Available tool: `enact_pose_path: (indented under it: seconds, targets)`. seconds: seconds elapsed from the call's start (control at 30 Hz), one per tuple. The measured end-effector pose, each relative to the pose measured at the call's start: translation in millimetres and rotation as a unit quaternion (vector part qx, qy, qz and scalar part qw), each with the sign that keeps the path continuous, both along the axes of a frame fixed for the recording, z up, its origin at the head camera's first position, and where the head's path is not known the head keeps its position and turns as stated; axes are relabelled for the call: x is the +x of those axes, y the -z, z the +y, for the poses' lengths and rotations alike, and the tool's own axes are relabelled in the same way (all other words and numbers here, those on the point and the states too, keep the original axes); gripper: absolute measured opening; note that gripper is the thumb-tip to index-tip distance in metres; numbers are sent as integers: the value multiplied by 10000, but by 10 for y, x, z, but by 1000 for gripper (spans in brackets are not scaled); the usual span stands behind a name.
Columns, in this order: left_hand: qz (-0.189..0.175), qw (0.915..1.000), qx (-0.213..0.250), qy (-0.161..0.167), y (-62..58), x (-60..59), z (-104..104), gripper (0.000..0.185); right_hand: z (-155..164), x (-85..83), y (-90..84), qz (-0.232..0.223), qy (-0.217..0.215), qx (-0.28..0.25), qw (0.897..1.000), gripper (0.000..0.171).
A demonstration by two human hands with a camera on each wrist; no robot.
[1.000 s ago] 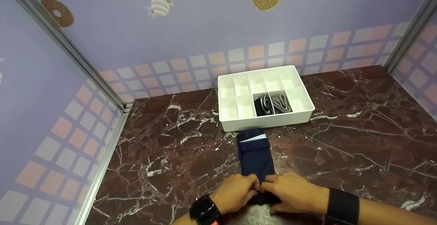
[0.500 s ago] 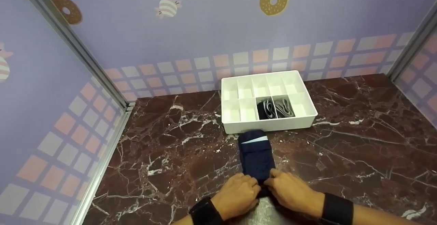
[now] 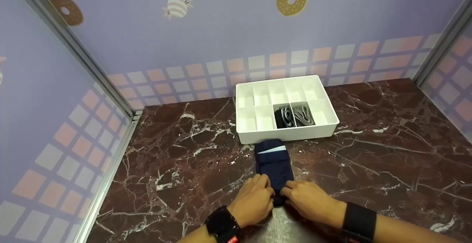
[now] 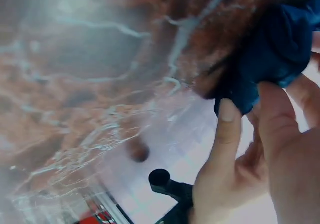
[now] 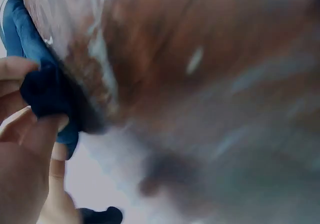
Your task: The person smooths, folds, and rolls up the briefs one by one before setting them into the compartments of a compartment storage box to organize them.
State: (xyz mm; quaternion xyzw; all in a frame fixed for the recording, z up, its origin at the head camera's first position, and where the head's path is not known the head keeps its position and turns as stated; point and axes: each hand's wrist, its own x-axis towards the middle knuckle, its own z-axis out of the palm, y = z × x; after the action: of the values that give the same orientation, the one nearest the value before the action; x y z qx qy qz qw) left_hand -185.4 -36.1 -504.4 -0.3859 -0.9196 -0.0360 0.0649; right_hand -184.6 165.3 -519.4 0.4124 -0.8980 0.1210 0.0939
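Your left hand (image 3: 252, 202) and right hand (image 3: 312, 202) sit side by side at the near end of one navy sock (image 3: 274, 163), fingers curled and pinching its rolled edge between them. Both wrist views show the dark blue cloth bunched under your fingertips (image 4: 227, 115). The sock lies flat on the dark red marble table (image 3: 368, 162), its far end with a pale stripe lying just at the front wall of the white divided tray (image 3: 243, 134).

That tray stands directly beyond the sock, near the back wall. It has ten compartments in two rows of five. Two of them, the third and fourth of the front row counted from the left, are filled: a rolled black sock (image 3: 283, 117) and a rolled grey sock (image 3: 303, 114), side by side. The other eight show only white floor.

You wear one black watch (image 3: 221, 225) on the left wrist and one black band (image 3: 358, 222) on the right.
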Motion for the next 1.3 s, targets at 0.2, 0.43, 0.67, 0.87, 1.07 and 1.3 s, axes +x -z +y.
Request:
enact_pose_path:
  seconds: [0.2, 0.43, 0.67, 0.87, 1.07, 1.3]
  targets:
    - [634, 9950, -605, 483, -85, 18, 17, 29, 54, -132, -109, -1400, -253, -575, 9882, 11]
    - [324, 9992, -194, 97, 10, -55, -16, 16, 45, -134, -97, -577, 7, -495, 9971, 17]
    - [622, 9976, 207, -205, 90, -173, -14, 14, 4, -125, 0, 992, -186, -2, 9949, 16]
    - [958, 9954, 24, 49, 35, -123, 4, 15, 14, -161, -28, 193, -79, 233, 9995, 21]
    - [220, 9989, -421, 7, 15, -110, -2, 31, 68, -213, -130, -1404, 62, -520, 9887, 16]
    - [-684, 9975, -126, -131, 6, -188, -20, 25, 8, -142, -126, -245, 194, -531, 9981, 20]
